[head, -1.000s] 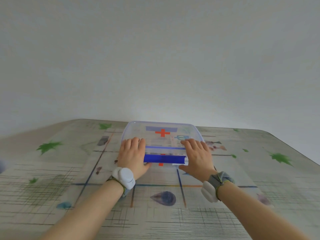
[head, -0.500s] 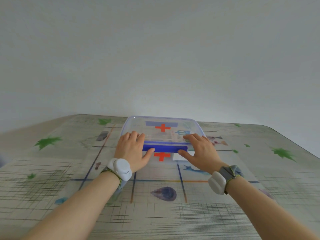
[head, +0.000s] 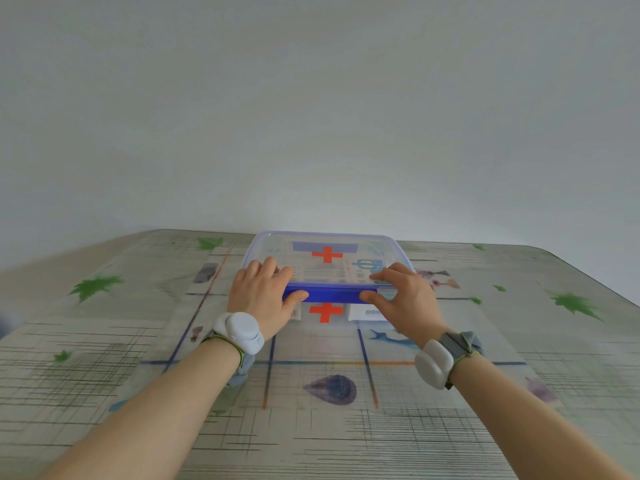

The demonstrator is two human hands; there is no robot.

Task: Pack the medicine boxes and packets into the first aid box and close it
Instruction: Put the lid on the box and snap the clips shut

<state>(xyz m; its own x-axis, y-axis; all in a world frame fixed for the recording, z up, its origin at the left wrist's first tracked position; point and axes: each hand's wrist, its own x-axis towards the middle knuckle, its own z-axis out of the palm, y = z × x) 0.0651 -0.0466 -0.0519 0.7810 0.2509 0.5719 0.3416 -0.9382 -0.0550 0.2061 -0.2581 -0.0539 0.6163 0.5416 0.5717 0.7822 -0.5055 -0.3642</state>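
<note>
table (head: 104,375) under a printed cloth, green leaf print (head: 95,287) far left, pale wall (head: 311,116) behind

left hand (head: 263,292): comes in from bottom left, white wrist unit (head: 239,330) on a strap. fingers lie lightly bent over the near-left part of the lid, thumb tip on the left end of the blue latch (head: 332,294). front edge of the lid sits between fingers and thumb, so it's a grasp on the box rim, not a loose hand

first aid box (head: 346,244): centre of the table towards the far edge, flat on the cloth, between both hands. clear lid is on and looks level. red cross (head: 327,254) on the lid under a blue-grey strip, second red cross (head: 326,312) on the front wall just below the latch. can't tell if the latch is fully snapped home

medicine boxes (head: 363,268): inside, seen through the lid, one with a blue logo near the right fingertips. white packet with a barcode (head: 370,311) shows through the front wall right of the lower cross. count not readable

right hand (head: 405,296): mirrors the left. fingers arched, tips on the near-right part of the lid, thumb on the right end of the latch, same pinch on the rim. white wrist unit on grey strap (head: 433,363)

purple drop print (head: 332,389) on the cloth between the forearms, another green leaf (head: 575,303) far right
</note>
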